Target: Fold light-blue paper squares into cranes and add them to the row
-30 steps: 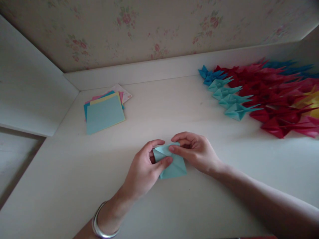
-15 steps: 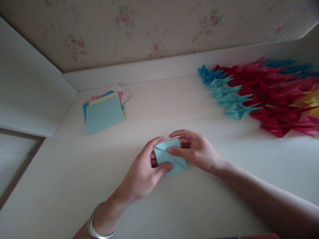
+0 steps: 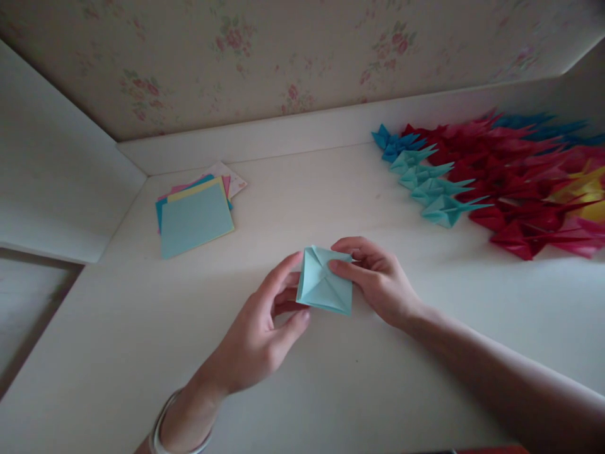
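A small square of folded light-blue origami paper (image 3: 326, 287), its flaps meeting near the middle, is held above the white table. My right hand (image 3: 378, 277) pinches its right side, thumb on top and fingers behind. My left hand (image 3: 265, 334) is at the paper's left edge with its thumb and fingers apart. The left thumb is near the lower-left corner, and some left fingers reach behind that edge. Whether those fingers touch the paper is hard to tell. A bracelet circles my left wrist.
A stack of coloured paper sheets (image 3: 196, 217), light blue on top, lies at the back left. Folded light-blue paper pieces (image 3: 444, 208) stand in a row at the right, beside many red, pink, blue and yellow ones (image 3: 520, 221). A floral wall (image 3: 293, 57) rises behind the table (image 3: 302, 202).
The folded paper has turned and risen slightly. My left thumb has come off its face and the left hand has opened and drawn back. The right hand keeps its pinch.
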The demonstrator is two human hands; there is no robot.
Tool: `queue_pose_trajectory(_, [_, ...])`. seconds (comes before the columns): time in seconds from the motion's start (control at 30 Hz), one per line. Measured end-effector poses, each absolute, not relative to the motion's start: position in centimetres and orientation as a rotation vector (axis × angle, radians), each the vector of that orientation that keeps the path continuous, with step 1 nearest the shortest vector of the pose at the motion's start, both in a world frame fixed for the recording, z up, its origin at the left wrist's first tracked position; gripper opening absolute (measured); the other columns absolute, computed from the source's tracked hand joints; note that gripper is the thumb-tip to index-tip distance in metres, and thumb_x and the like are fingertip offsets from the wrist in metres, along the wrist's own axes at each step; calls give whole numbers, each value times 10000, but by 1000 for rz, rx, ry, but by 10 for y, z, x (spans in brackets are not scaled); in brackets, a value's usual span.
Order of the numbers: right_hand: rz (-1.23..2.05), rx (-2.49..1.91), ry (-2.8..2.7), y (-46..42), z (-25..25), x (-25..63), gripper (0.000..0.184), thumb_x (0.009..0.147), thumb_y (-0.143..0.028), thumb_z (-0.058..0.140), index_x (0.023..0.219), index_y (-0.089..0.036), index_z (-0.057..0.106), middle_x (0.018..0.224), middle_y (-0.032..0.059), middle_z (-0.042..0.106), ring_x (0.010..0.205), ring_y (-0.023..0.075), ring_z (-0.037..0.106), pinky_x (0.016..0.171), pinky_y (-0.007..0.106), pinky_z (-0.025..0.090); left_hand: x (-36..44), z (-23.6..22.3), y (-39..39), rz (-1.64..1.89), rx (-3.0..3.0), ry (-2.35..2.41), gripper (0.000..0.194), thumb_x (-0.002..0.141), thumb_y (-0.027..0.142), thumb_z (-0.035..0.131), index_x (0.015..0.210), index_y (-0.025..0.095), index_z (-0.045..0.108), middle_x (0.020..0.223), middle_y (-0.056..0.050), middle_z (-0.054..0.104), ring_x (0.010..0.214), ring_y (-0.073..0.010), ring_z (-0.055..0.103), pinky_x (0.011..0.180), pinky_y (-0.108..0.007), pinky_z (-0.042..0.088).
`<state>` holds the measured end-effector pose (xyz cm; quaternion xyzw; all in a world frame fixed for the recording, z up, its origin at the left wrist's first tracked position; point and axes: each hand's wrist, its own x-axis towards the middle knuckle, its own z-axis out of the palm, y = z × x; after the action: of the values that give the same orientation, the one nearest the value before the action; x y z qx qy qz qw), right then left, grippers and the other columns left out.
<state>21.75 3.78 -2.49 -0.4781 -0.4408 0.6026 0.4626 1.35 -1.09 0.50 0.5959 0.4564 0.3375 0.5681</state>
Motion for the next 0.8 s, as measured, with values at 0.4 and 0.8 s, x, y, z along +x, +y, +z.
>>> queue_pose_trajectory(0.4, [1833, -948, -1308, 34, -13, 225, 393, 896, -540, 579, 857, -178, 726, 762, 42, 675, 702, 174, 612, 681, 301, 476, 7, 4, -7, 801, 2013, 1327, 247, 915, 106, 554, 1037, 237, 725, 983, -33, 749, 946, -213, 696, 892, -338, 551])
queue_pose_trajectory(0.8, [1741, -1071, -1593, 27, -11, 220, 363, 929, -453, 586, 755, -138, 626, 632, 20, 641, 588, 112, 587, 544, 213, 443, 12, 9, -4, 750, 1091, 1185, 251, 878, 391, 673, 952, 152, 695, 817, -34, 727, 751, -172, 678, 642, -264, 614])
